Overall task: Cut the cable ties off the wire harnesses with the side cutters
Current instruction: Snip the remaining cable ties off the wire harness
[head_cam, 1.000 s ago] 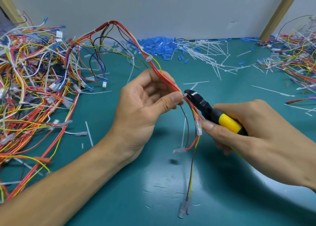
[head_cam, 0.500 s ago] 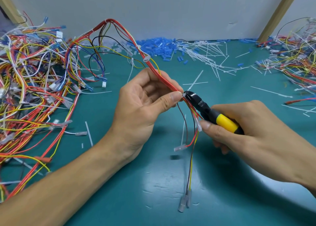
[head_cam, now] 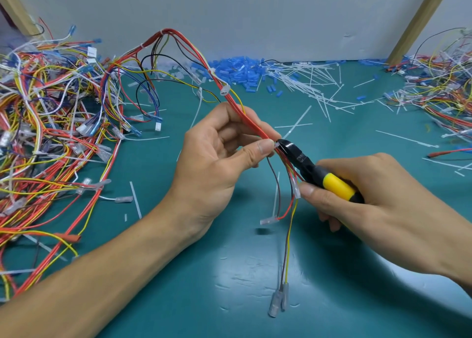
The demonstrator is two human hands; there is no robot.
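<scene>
Cable tie sits on the red harness, held up off the surface. My left grip pinches the wires just beside it, so the tie faces the blades. My right grip wraps the side cutters, tips at the tie — whether they bite yet, I cannot tell.

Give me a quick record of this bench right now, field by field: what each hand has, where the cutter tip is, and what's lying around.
Left hand: pinches the wire harness between thumb and fingers, above the mat
Right hand: grips the side cutters by the yellow-and-black handle
Cutter tip: at a white cable tie on the harness, beside the left thumb
Left of bench: tangled pile of harnesses
Back of bench: loose cut ties, blue sleeves
Surface: green mat
</scene>
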